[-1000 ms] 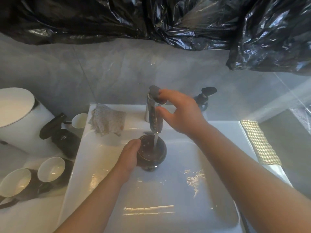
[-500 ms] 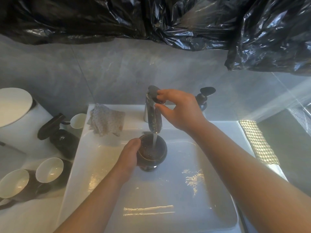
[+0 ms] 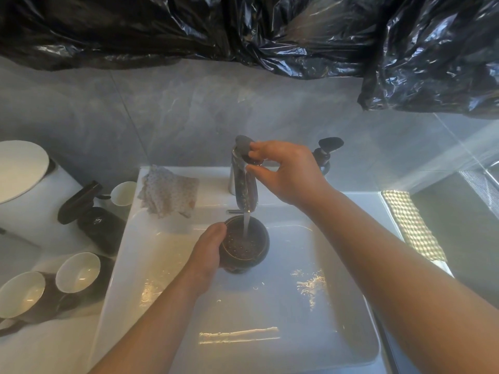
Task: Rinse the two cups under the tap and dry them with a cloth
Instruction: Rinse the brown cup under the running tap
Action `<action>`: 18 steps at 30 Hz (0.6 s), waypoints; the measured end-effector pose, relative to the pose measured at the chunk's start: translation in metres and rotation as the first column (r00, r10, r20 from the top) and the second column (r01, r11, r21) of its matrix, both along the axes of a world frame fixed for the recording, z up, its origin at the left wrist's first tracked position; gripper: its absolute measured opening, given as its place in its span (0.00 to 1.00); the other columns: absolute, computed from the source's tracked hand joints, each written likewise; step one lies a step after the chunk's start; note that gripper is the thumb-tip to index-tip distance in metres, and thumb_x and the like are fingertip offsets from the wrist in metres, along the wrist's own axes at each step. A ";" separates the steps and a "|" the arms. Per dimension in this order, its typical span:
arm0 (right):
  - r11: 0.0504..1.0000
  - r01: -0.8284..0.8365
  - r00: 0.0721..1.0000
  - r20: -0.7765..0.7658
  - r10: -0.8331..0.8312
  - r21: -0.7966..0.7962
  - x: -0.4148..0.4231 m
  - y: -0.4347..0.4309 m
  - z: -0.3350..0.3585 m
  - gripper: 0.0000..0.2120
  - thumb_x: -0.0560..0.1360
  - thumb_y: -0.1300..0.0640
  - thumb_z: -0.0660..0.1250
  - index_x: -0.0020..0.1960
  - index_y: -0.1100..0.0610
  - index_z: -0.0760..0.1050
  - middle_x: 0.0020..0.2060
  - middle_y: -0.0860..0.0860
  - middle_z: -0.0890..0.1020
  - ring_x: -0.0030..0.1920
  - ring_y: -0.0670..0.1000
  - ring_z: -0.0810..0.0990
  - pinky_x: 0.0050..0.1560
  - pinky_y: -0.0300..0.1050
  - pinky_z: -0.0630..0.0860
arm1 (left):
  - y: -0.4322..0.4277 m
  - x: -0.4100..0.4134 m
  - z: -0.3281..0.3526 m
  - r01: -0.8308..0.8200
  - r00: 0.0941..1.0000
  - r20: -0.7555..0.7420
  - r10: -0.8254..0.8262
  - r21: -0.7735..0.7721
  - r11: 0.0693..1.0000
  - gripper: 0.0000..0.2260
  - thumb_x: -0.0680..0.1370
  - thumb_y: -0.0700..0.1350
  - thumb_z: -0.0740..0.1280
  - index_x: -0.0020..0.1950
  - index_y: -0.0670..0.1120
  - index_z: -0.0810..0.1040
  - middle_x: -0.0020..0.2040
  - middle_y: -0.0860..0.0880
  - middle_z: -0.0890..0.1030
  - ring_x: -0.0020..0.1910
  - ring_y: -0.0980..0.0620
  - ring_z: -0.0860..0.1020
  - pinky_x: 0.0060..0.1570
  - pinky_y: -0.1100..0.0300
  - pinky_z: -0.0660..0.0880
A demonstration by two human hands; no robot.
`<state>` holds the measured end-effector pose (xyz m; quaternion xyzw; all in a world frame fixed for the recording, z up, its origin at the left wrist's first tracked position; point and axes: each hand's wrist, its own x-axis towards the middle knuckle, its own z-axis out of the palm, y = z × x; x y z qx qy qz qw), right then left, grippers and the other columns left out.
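My left hand (image 3: pixel 209 248) grips a dark cup (image 3: pixel 247 245) by its left side and holds it upright over the white sink (image 3: pixel 337 333), under the chrome tap (image 3: pixel 244 184). A stream of water falls into the cup. My right hand (image 3: pixel 283 171) pinches the dark tap lever (image 3: pixel 244 147) between thumb and fingers. A patterned cloth (image 3: pixel 168 194) lies crumpled on the sink's back left rim. Two dark cups with white insides (image 3: pixel 78 271) (image 3: pixel 23 294) stand on the counter at the left.
A black pump bottle (image 3: pixel 93 220) and a small white cup (image 3: pixel 124 193) stand left of the sink, beside a white lidded bin (image 3: pixel 21 171). Another pump dispenser (image 3: pixel 325 155) sits behind my right hand. Black plastic sheeting (image 3: pixel 243 31) hangs above.
The water stream into the cup has grown stronger. My right hand has shifted slightly on the tap lever. The left hand and cup stay in place.
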<state>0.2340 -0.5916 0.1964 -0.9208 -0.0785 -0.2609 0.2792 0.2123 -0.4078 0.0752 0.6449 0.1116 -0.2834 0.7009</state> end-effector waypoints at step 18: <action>0.849 0.425 0.836 -0.497 -0.235 0.313 -0.084 0.016 -0.024 0.12 0.80 0.58 0.64 0.64 0.53 0.74 0.53 0.48 0.80 0.48 0.48 0.78 0.44 0.18 0.67 | 0.001 -0.012 -0.003 -0.064 0.998 -0.004 0.064 -0.070 0.996 0.13 0.81 0.52 0.61 0.47 0.51 0.84 0.56 0.39 0.83 0.62 0.33 0.78 0.62 0.29 0.72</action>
